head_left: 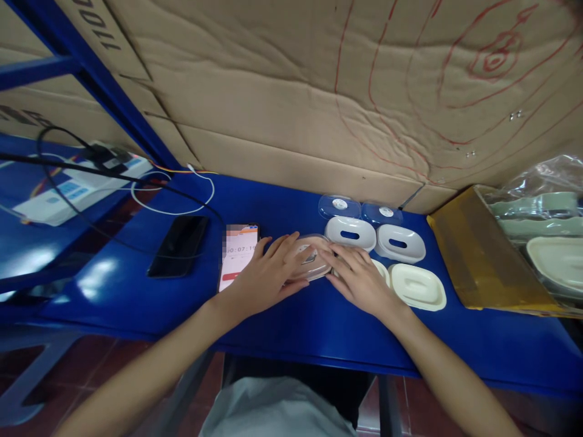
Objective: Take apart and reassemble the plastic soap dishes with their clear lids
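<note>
Between my hands, on the blue table, is an oval container with a clear lid (314, 267) that bears a small label. My left hand (268, 273) wraps its left side, fingers over the lid and thumb along the near edge. My right hand (359, 280) grips the right side, fingertips on the lid. Partly hidden behind my right hand is a cream oval piece; another cream oval piece (418, 286) lies beside it. Two white oval pieces with slots, one on the left (350, 226) and one on the right (412, 252), sit just behind.
Two clear labelled lids, left (330, 207) and right (372, 213), lie against the cardboard wall (273, 91). A lit phone (234, 243) shows a timer; a dark phone (175, 249) is farther left, near cables. At right stands a cardboard box (449, 261) holding green and cream pieces.
</note>
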